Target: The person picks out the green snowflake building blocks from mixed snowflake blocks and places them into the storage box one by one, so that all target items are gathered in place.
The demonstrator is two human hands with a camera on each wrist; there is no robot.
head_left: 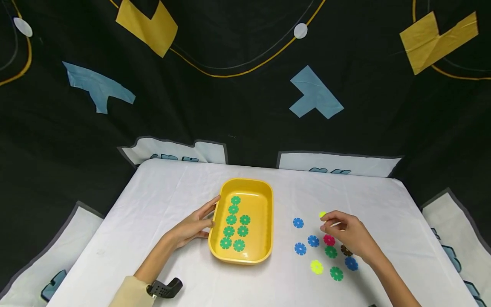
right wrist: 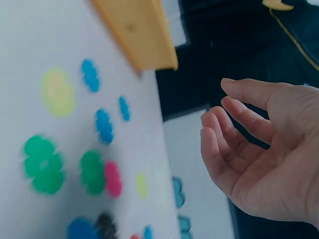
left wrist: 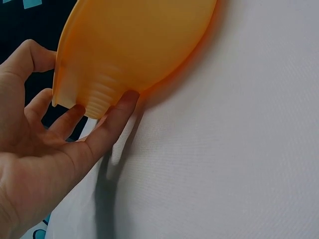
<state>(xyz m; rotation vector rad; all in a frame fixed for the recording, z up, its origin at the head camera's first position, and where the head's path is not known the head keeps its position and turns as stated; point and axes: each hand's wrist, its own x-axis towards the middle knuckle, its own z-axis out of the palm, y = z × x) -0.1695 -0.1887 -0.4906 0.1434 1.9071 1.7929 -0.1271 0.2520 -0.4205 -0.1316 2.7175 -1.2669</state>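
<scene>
A yellow tray [head_left: 268, 238] stands on the white cloth, with several green notched discs [head_left: 231, 219] lying in two columns on its left side. My left hand [head_left: 192, 228] grips the tray's left wall, its fingers and thumb against the outside and rim in the left wrist view. My right hand [head_left: 350, 236] hovers above the loose discs with fingers loosely bent; the right wrist view shows nothing between its fingertips. Beneath and around it lie a yellow disc [head_left: 322, 214], a pink disc [head_left: 329, 240], a brown disc [head_left: 346, 250] and a green disc [head_left: 331, 252].
Several blue discs [head_left: 300, 248] lie between the tray and the right hand. A second yellow disc [head_left: 316, 267] and another green disc [head_left: 336, 273] are nearer the front. Behind the table hangs a black cloth [head_left: 238, 111] with coloured patches.
</scene>
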